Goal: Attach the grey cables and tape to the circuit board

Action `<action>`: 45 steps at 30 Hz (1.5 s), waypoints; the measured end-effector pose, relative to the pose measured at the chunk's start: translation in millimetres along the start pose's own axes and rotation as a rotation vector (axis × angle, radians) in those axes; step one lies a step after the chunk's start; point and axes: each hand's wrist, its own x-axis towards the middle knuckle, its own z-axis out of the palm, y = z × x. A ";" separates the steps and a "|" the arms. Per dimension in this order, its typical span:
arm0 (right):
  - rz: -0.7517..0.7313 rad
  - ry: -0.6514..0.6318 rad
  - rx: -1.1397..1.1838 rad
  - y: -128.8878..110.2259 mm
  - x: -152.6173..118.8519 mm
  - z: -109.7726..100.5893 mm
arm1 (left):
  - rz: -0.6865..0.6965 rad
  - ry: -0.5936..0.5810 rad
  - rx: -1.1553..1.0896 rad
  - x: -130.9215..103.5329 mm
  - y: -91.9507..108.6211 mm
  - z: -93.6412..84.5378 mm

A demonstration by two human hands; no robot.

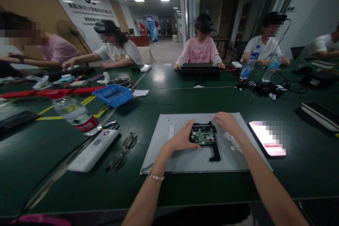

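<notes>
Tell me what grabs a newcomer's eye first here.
Centre foreground: both hands, left hand and right hand, touch a green circuit board in a black frame on a grey panel. Right of it, a lit phone glows; a blue tray sits upper left.

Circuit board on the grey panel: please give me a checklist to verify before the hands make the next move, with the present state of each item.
1. Left hand touches the circuit board at its left edge: ok.
2. Right hand rests at the board's upper right corner: ok.
3. Grey panel lies flat on the green table: ok.
4. Phone lies apart from the panel, screen lit: ok.
5. Water bottle lies on its side, away from the panel; cap closed: cannot tell.
6. Board fixed to its black bracket: cannot tell.
</notes>
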 end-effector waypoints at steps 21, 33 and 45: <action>0.022 0.000 0.010 -9.2 1.6 -0.1 | -0.036 -0.034 -0.008 -3.9 4.8 -12.3; -0.150 -0.037 0.135 -40.3 7.1 2.0 | -0.050 -0.025 -0.051 -2.8 1.2 -11.1; -0.153 -0.034 0.168 -38.5 5.7 7.5 | -0.050 -0.028 -0.037 -3.8 -3.4 -9.3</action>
